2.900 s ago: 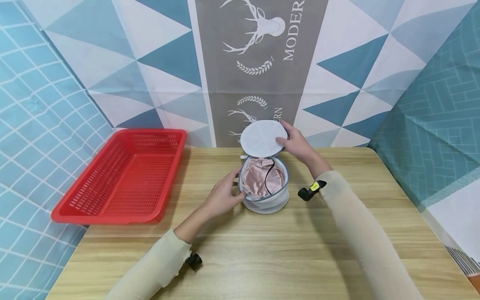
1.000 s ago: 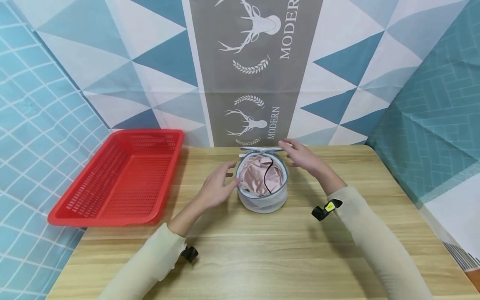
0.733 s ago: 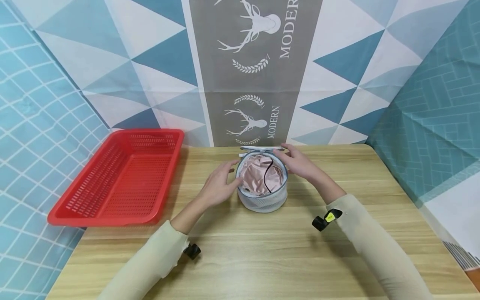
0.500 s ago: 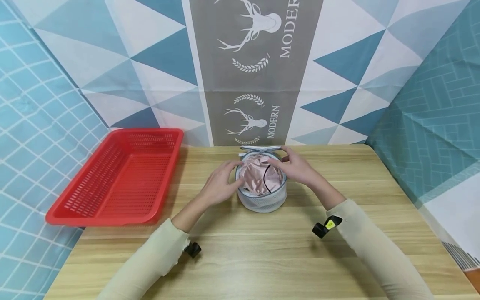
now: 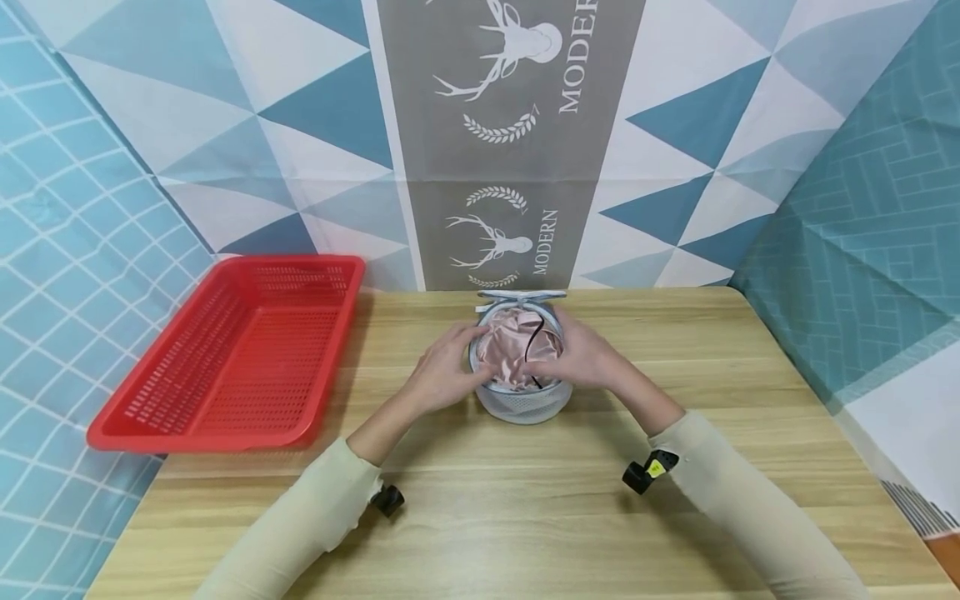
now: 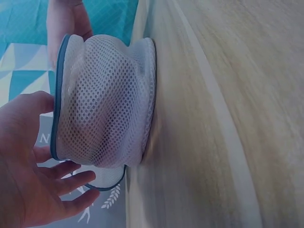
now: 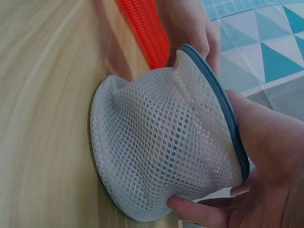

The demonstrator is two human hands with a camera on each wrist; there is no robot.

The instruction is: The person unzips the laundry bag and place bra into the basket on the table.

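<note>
A round white mesh laundry bag (image 5: 525, 407) with a blue-grey zip rim stands on the table, its lid folded back behind it. Bunched inside is pink satiny cloth (image 5: 508, 354), crossed by a thin black cord (image 5: 534, 337). My right hand (image 5: 581, 354) grips the bag's right side, thumb over the rim on the cloth and fingers outside against the mesh (image 7: 152, 137). At the left rim is my left hand (image 5: 446, 371), thumb and index finger over the opening. Its other fingers spread loosely outside the mesh in the left wrist view.
A red plastic basket (image 5: 330, 375) with perforated walls stands at the table's left side. The wooden table (image 5: 495, 517) ends at a patterned wall covering (image 5: 510, 150) close behind the bag. Blue tiled sheets hang at both sides.
The lid, earlier held up by my right hand, lies folded back. My right hand let go of it, then moved down onto the bag's right rim. My left thumb moved farther over the opening.
</note>
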